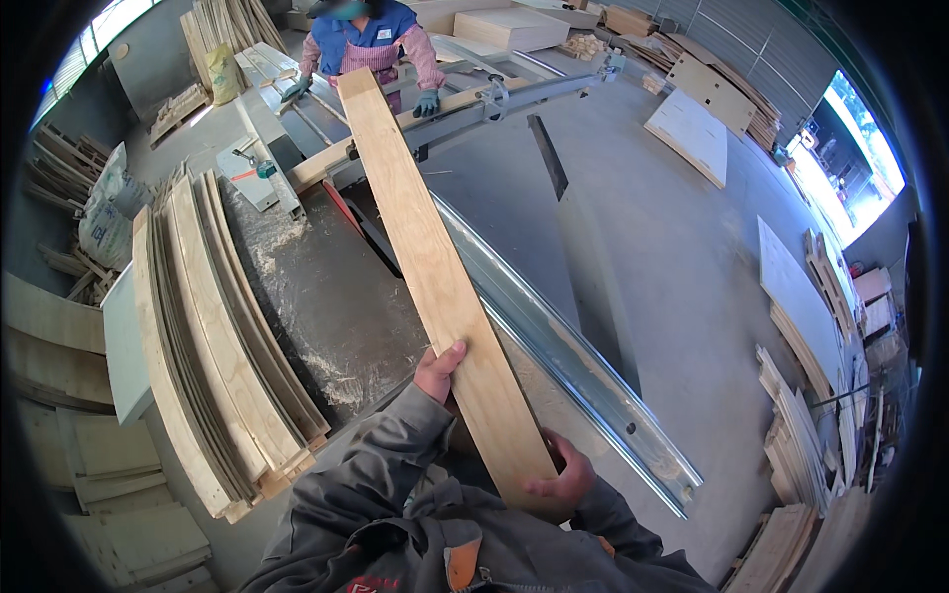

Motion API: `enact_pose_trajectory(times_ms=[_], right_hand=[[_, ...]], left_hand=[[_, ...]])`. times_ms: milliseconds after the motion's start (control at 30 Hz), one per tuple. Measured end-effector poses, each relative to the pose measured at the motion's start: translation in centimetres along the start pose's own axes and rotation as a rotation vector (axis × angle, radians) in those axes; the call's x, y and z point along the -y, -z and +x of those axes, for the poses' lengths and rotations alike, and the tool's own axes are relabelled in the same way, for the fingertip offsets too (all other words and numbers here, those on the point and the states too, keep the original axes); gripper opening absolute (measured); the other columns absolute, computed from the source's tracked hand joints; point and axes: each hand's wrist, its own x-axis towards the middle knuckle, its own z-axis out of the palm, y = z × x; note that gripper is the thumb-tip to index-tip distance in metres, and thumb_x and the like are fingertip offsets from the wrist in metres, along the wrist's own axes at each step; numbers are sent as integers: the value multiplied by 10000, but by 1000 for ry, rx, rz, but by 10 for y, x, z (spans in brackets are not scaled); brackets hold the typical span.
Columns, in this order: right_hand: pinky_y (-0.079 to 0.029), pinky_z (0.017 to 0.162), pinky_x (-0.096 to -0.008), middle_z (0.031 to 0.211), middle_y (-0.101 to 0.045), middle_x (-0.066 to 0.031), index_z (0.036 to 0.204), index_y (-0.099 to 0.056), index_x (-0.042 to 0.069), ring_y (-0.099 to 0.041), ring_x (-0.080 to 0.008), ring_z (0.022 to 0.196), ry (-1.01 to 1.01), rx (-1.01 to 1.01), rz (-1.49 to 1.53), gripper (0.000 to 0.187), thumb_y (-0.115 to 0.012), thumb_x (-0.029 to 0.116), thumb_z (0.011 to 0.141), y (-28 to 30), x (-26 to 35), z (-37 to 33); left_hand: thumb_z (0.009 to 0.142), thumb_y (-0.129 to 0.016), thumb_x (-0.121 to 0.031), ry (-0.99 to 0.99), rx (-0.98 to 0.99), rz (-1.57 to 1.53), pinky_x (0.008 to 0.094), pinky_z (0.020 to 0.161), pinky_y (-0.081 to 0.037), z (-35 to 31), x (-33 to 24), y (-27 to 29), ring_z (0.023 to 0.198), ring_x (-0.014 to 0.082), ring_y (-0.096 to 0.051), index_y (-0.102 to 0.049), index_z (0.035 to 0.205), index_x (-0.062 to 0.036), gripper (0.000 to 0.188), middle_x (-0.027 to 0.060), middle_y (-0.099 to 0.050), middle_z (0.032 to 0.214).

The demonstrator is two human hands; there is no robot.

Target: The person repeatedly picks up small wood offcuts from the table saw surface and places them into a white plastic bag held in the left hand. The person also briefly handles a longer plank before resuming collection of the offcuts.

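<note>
- Across the saw worktop (326, 296), wooden plank (432, 257) runs lengthwise from wearer's waist; far end overlaps the timber strip (321, 165) on the crossbar. Can't tell how much of it rests flat.
- L grip (440, 373): closed on plank's L edge, thumb on top; fingers underneath hidden.
- R grip (563, 474): closed round R edge nr the near end, thumb on top.
- To do it well, I'd keep both holds firm & plank level; long overhang prob. magnifies any twist.
- Also keep L fingers clear of dark slot (384, 252), just left of plank, & mind co-worker's gloved hand (427, 103) nr far end.
- Plank vs grips: passes btwn them, most of its length beyond L, only a short bit behind R.
</note>
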Motion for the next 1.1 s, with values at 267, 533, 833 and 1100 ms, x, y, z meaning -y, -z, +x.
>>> enact_pose_trajectory(times_ms=[267,533,833,1100], right_hand=[[-387,996,-340,1282,-499,-204,1396,-220,-93,-497,-240,1181,-86,-135,-12,1104,-875,267,584,21,-12,-14],[-407,978,-349,1241,-529,-208,1396,-229,-86,-526,-248,1146,-53,-200,-36,1098,-875,264,581,32,-30,-21],[-417,966,-354,1226,-541,-202,1399,-240,-73,-539,-248,1127,-32,-174,72,1078,-873,252,590,37,-37,-14],[-409,975,-355,1228,-545,-188,1412,-233,-49,-538,-243,1129,-36,-116,151,1075,-871,238,597,43,-37,9]], left_hand=[[890,-595,-273,100,-2,53,409,863,-499,30,26,-24,996,271,-610,-459,1243,9,472,148,-597,1124],[876,-634,-249,133,121,18,372,848,-494,45,35,-45,975,233,-607,-479,1222,35,474,132,-605,1099],[914,-565,-260,119,108,82,380,855,-501,56,42,-42,979,241,-616,-475,1236,27,440,131,-610,1102],[885,-620,-235,89,38,71,358,813,-504,70,37,-37,927,219,-620,-513,1191,28,417,129,-627,1049]])
